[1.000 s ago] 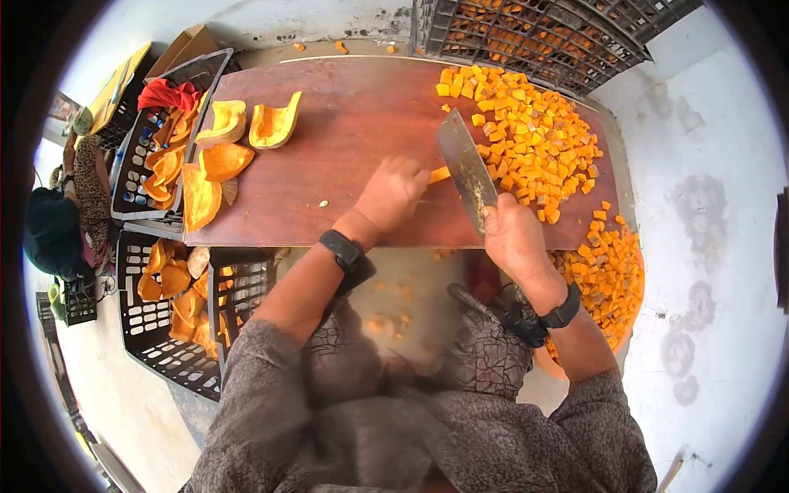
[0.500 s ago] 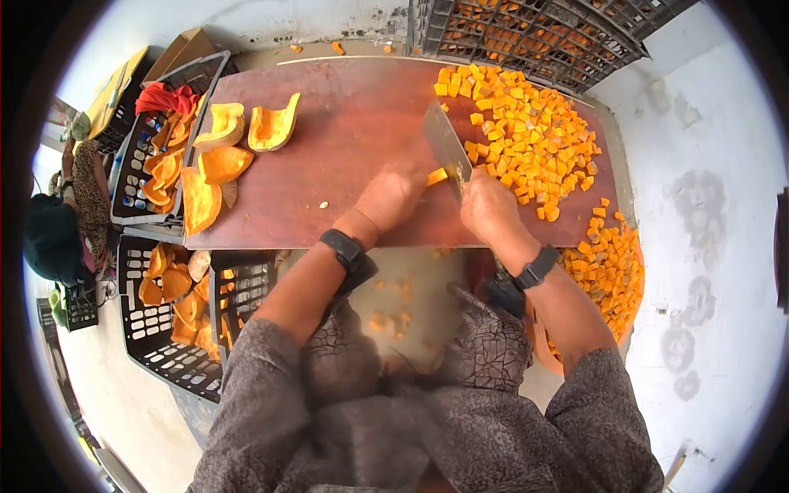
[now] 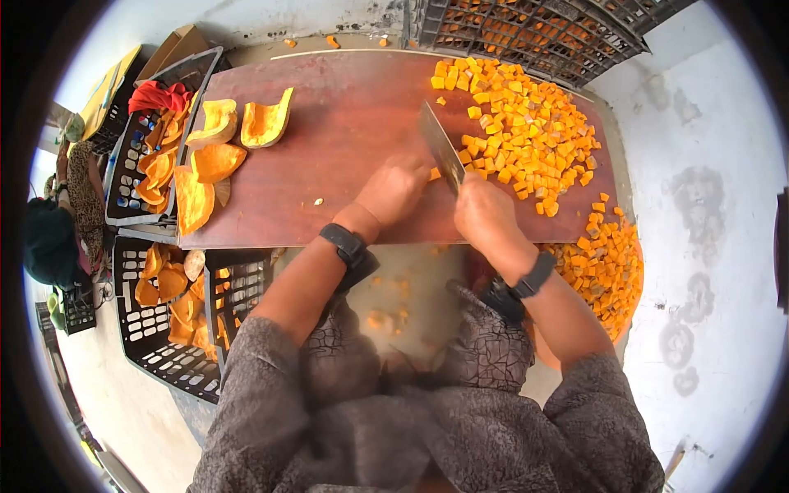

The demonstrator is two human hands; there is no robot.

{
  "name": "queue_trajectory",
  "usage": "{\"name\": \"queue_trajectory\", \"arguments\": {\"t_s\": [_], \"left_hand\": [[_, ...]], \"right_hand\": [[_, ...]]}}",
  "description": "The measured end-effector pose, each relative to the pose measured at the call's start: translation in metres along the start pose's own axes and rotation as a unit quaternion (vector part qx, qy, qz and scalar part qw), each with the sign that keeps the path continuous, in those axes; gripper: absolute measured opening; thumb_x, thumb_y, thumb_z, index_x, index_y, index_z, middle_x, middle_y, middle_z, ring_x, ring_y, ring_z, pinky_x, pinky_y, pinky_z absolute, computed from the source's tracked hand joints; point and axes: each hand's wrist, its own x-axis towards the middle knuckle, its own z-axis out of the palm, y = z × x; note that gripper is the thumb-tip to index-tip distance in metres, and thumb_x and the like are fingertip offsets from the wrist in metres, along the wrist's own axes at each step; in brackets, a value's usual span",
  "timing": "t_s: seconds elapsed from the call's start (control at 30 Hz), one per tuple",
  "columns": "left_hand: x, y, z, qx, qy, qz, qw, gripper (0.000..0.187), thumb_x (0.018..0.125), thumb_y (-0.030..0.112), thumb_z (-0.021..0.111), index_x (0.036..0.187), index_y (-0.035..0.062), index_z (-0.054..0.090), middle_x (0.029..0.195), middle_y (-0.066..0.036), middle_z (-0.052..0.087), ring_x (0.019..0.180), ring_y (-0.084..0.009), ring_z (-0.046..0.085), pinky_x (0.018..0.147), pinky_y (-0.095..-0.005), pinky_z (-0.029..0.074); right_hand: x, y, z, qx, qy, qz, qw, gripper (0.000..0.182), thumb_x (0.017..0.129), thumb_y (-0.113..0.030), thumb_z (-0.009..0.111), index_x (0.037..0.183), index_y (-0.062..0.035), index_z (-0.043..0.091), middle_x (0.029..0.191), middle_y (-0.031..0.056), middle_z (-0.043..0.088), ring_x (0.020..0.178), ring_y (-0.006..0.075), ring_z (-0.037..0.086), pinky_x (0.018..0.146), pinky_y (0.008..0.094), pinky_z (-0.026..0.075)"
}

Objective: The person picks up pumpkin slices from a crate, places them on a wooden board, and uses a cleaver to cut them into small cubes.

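My right hand (image 3: 485, 209) is closed round the handle of a cleaver (image 3: 442, 148), its broad blade upright and pointing away from me over the reddish-brown board (image 3: 329, 115). Left of the blade, my left hand (image 3: 393, 193) has its fingers curled on a strip of orange pumpkin (image 3: 435, 173); only the strip's end shows, against the blade. Right of the cleaver lies a heap of pumpkin cubes (image 3: 534, 123). On the board's left side sit several large curved pumpkin pieces (image 3: 218, 162).
Black crates with pumpkin pieces stand at left, an upper crate (image 3: 140, 215) and a lower crate (image 3: 160, 361). A tub of cubes (image 3: 604, 279) sits below the board's right edge. Stacked crates (image 3: 526, 37) rise behind, beside a white wall (image 3: 699, 123). Another person (image 3: 53, 238) is at far left.
The strip end showing between my left hand and the blade is shorter. Both hands and the cleaver have shifted slightly left, and the whole view has moved a little.
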Motion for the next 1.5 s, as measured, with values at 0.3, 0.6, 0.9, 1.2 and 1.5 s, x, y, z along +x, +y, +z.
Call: {"name": "queue_trajectory", "arguments": {"t_s": [0.3, 0.6, 0.9, 1.2, 1.5], "left_hand": [[-0.003, 0.003, -0.001, -0.062, 0.016, -0.063, 0.996, 0.024, 0.083, 0.005, 0.06, 0.107, 0.0062, 0.064, 0.09, -0.014, 0.061, 0.092, -0.0362, 0.059, 0.083, -0.0442, 0.049], [0.007, -0.002, 0.003, -0.07, 0.082, -0.043, 0.993, 0.008, 0.081, 0.005, 0.062, 0.089, 0.0046, 0.061, 0.089, -0.014, 0.062, 0.087, -0.0379, 0.06, 0.081, -0.045, 0.049], [0.002, -0.006, -0.006, -0.059, 0.057, -0.049, 0.995, 0.014, 0.083, 0.009, 0.062, 0.096, 0.0052, 0.064, 0.098, -0.017, 0.064, 0.095, -0.0366, 0.061, 0.088, -0.0426, 0.05], [-0.018, 0.005, -0.083, -0.06, -0.145, -0.239, 0.958, 0.05, 0.075, 0.034, 0.076, 0.114, 0.0068, 0.062, 0.108, -0.018, 0.064, 0.097, -0.0362, 0.064, 0.085, -0.0422, 0.052], [-0.018, 0.007, -0.028, -0.034, -0.045, -0.168, 0.984, 0.031, 0.08, 0.01, 0.062, 0.111, 0.0057, 0.06, 0.101, -0.019, 0.062, 0.095, -0.0411, 0.061, 0.08, -0.0471, 0.052]], "right_hand": [[-0.001, 0.0, -0.036, 0.092, 0.018, 0.07, 0.993, 0.022, 0.091, -0.017, 0.055, 0.094, 0.0053, 0.056, 0.082, 0.0303, 0.062, 0.085, 0.0493, 0.061, 0.073, 0.0519, 0.049], [0.011, 0.006, -0.003, 0.016, -0.039, 0.013, 0.999, 0.018, 0.089, -0.016, 0.056, 0.094, 0.0018, 0.058, 0.085, 0.026, 0.066, 0.084, 0.0442, 0.064, 0.074, 0.051, 0.051], [0.03, -0.002, -0.007, 0.016, 0.049, 0.102, 0.994, 0.017, 0.091, -0.015, 0.053, 0.095, 0.0011, 0.058, 0.084, 0.0247, 0.066, 0.081, 0.0439, 0.065, 0.072, 0.0513, 0.051], [-0.001, -0.011, -0.015, 0.097, 0.006, -0.003, 0.995, 0.017, 0.09, -0.016, 0.055, 0.091, 0.001, 0.055, 0.077, 0.0267, 0.063, 0.078, 0.0463, 0.062, 0.069, 0.0528, 0.049], [-0.004, 0.012, -0.026, 0.053, 0.061, 0.061, 0.995, 0.018, 0.09, -0.016, 0.055, 0.094, 0.002, 0.056, 0.079, 0.0275, 0.064, 0.08, 0.0469, 0.062, 0.07, 0.0533, 0.049]]}}
